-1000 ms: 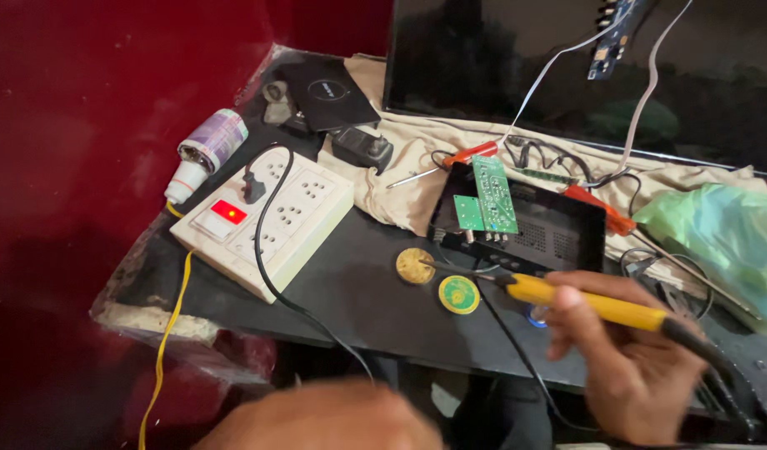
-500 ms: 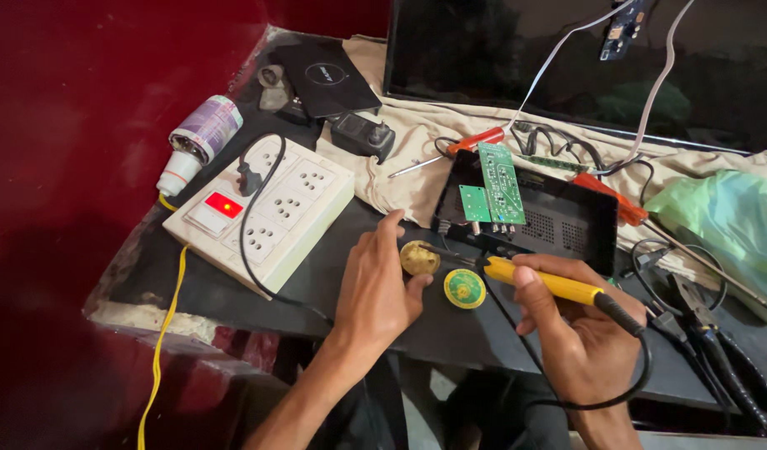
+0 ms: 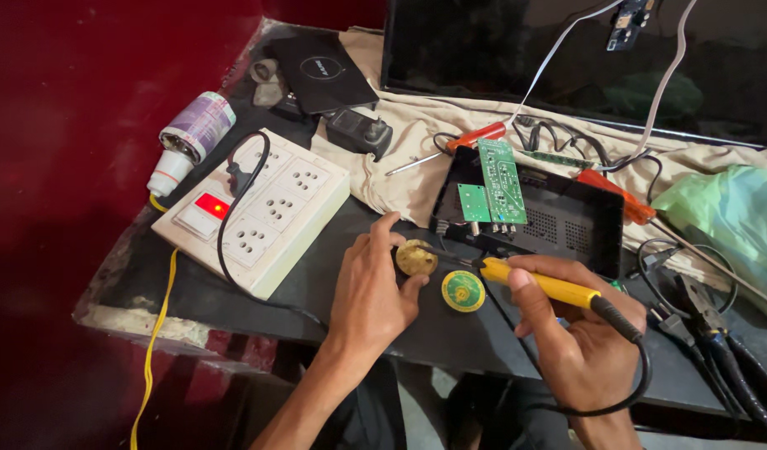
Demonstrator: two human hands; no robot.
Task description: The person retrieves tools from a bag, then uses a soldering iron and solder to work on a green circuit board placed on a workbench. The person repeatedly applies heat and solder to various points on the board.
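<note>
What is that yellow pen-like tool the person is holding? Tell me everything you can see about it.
It looks like a soldering iron: a yellow handle that looks plastic, a black collar at the back, and a thin dark metal tip. The right hand grips it like a pen, nearly level, tip pointing left into a small round open tin that the left hand steadies. A black cord loops from its rear around the wrist.

A yellow-handled soldering iron with a black cord [image 3: 558, 290] is seen. Green circuit boards [image 3: 500, 179] are laid on a black plastic box [image 3: 567, 223]. A red lit switch [image 3: 212, 206] is set in a white extension board [image 3: 267, 217]. A beige cloth [image 3: 417, 150] is spread beneath.
</note>
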